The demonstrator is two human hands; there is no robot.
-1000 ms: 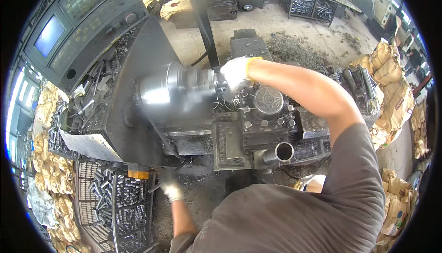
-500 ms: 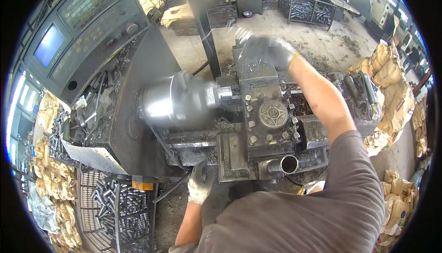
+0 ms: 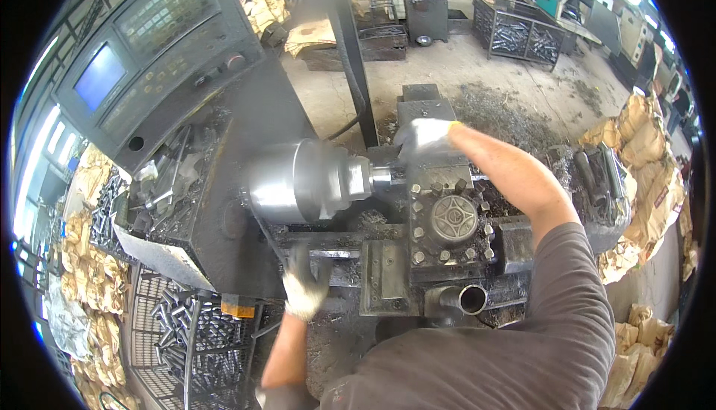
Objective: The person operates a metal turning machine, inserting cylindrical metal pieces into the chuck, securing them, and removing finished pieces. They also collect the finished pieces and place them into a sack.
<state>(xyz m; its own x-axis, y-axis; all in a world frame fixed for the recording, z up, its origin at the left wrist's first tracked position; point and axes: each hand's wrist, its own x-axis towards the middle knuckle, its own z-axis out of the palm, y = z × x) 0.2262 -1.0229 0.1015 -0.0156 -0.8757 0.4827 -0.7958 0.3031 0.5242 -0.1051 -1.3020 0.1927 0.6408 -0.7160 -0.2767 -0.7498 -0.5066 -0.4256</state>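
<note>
A metal lathe stands before me, with a shiny cylindrical chuck (image 3: 283,183) blurred at its edges. A short bright metal workpiece (image 3: 381,176) sticks out of it to the right. My right hand (image 3: 427,136), in a white and grey glove, is over the back of the tool post (image 3: 453,218), close to the workpiece's end; its fingers are smeared and partly hidden. Below the chuck, my gloved left hand (image 3: 304,285) is at the front of the lathe bed, fingers pointing up. Motion blur hides whether it touches anything.
A control panel with a lit screen (image 3: 100,78) rises at the left. A mesh bin (image 3: 142,328) of metal pieces stands below it. A short open pipe (image 3: 472,300) points toward me. Metal chips (image 3: 496,123) litter the floor behind; brown paper sacks (image 3: 634,149) stand right.
My right hand has come nearer from beyond the tool post, and the bright shaving curls beside it no longer show. My left hand has shifted slightly left. The whole view has tilted a little.
</note>
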